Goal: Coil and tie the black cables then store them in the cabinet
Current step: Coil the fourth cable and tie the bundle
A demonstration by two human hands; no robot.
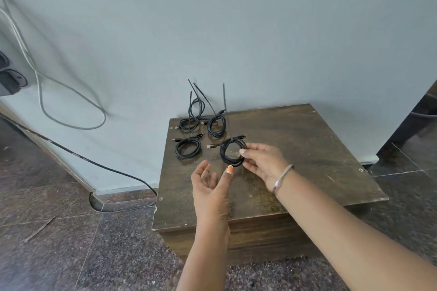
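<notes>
Several coiled black cables lie on the top of a low brown wooden cabinet (295,149). My right hand (262,163) pinches the nearest coil (225,152) at its right side, holding it just above the wood. My left hand (210,184) hovers open, palm up, just left of and below that coil, touching nothing. Three other coils sit behind: one at front left (188,147), one at back left (189,124), one at back middle (216,126). Long black tie tails stick up from them against the wall.
The cabinet stands against a pale blue wall (236,30) on a dark speckled stone floor (71,243). A grey cable loop (71,101) hangs on the wall at left, and a black cord (94,163) runs down to the floor. A dark opening is at far right.
</notes>
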